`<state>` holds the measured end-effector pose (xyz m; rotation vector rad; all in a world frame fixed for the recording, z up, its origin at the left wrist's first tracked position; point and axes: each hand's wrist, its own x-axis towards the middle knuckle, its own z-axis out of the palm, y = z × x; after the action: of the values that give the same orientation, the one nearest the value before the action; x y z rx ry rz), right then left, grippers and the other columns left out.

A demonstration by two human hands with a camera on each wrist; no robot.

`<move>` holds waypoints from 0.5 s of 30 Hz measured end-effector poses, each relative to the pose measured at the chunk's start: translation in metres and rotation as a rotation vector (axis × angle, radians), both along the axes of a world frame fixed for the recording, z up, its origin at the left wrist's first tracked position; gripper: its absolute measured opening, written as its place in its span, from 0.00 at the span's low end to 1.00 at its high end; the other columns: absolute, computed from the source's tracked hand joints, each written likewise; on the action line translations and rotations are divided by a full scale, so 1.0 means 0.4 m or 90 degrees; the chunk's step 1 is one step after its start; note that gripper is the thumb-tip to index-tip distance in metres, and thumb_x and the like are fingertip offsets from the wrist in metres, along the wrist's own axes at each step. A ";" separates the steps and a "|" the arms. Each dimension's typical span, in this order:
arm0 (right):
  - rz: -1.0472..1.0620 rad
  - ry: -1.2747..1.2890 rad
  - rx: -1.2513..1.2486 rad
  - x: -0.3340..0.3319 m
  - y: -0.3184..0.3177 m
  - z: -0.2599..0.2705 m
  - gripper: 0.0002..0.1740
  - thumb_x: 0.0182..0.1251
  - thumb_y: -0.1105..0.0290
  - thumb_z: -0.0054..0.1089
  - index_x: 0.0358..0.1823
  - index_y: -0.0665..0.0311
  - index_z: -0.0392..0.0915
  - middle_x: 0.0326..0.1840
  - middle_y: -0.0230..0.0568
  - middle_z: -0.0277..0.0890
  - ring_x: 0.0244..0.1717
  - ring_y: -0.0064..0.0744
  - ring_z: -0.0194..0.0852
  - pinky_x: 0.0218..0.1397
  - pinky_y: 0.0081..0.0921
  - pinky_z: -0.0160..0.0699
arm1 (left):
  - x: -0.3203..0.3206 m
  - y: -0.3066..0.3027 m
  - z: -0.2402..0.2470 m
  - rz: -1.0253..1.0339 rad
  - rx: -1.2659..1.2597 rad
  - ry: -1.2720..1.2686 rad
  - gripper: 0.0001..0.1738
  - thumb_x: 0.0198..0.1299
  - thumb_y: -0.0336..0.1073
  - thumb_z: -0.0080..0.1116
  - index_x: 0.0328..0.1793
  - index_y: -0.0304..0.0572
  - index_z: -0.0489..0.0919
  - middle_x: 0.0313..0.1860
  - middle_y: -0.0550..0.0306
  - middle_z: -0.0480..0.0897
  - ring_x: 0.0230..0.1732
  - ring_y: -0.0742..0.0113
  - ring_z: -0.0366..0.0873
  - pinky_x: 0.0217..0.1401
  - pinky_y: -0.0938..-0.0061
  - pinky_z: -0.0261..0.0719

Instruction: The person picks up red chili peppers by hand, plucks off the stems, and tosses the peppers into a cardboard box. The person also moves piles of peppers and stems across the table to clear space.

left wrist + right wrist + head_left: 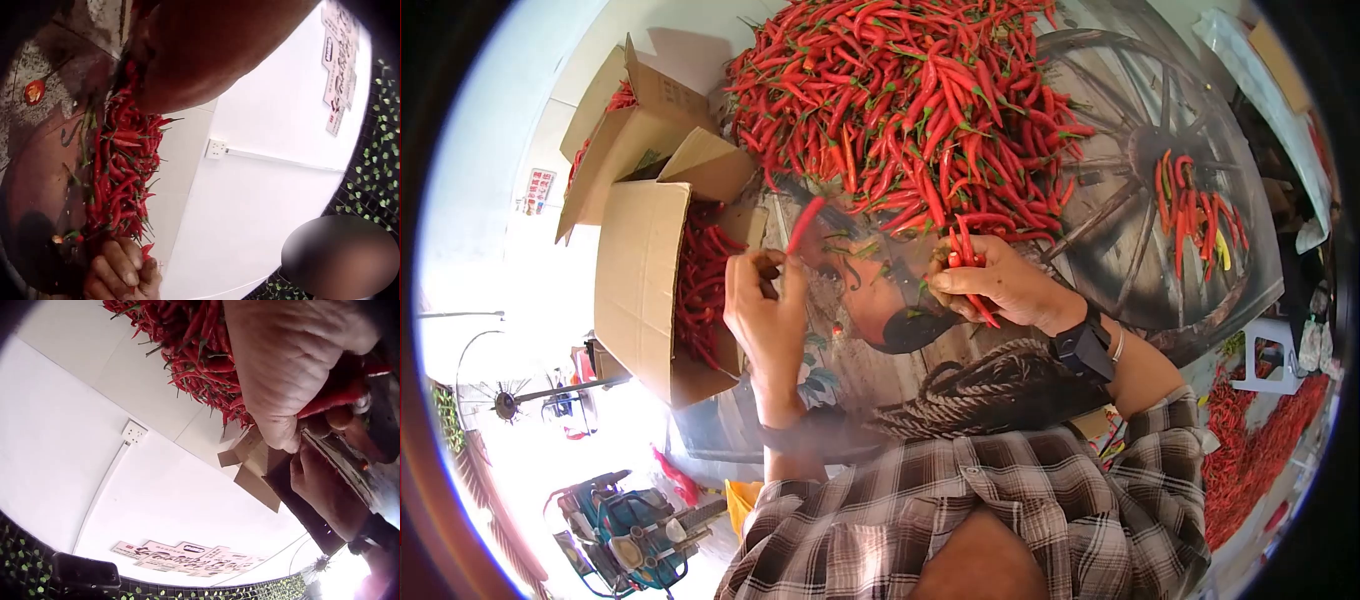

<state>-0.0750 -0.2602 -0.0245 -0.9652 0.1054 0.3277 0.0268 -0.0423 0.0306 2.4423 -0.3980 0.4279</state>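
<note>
In the head view, my left hand [762,310] pinches the end of one red chili pepper [805,225], which points up and away from the fingertips beside the cardboard box. My right hand [1005,280] grips a small bunch of red chili peppers [966,258], their ends sticking out above and below the fingers. A large heap of red chilies [900,100] covers the far part of the table beyond both hands. Close up in the right wrist view, the right hand [281,369] hides most of its bunch.
An open cardboard box [635,285] with red chilies inside stands left of the left hand; another box [645,110] is behind it. A small chili pile [1200,225] lies at right on the wheel-patterned table [1090,260]. Coiled rope [960,395] shows at the near edge.
</note>
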 end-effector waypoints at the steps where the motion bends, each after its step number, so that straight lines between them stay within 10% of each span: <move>1: 0.002 0.000 0.001 0.000 0.002 0.004 0.09 0.64 0.64 0.58 0.38 0.60 0.71 0.20 0.27 0.67 0.17 0.16 0.62 0.19 0.16 0.59 | -0.017 -0.003 0.000 -0.051 0.001 -0.027 0.06 0.49 0.28 0.63 0.31 0.38 0.76 0.27 0.55 0.74 0.24 0.66 0.71 0.28 0.72 0.70; 15: -0.061 0.035 0.028 -0.008 -0.004 0.007 0.08 0.61 0.67 0.61 0.36 0.61 0.72 0.20 0.27 0.68 0.17 0.17 0.64 0.18 0.17 0.60 | -0.092 -0.078 -0.067 -0.442 -0.114 0.241 0.09 0.54 0.29 0.65 0.40 0.37 0.78 0.31 0.60 0.77 0.29 0.72 0.74 0.30 0.78 0.72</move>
<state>-0.0781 -0.2620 -0.0216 -0.9044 0.1923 0.2676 -0.0100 -0.0735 0.0040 1.9838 -0.9392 -0.2805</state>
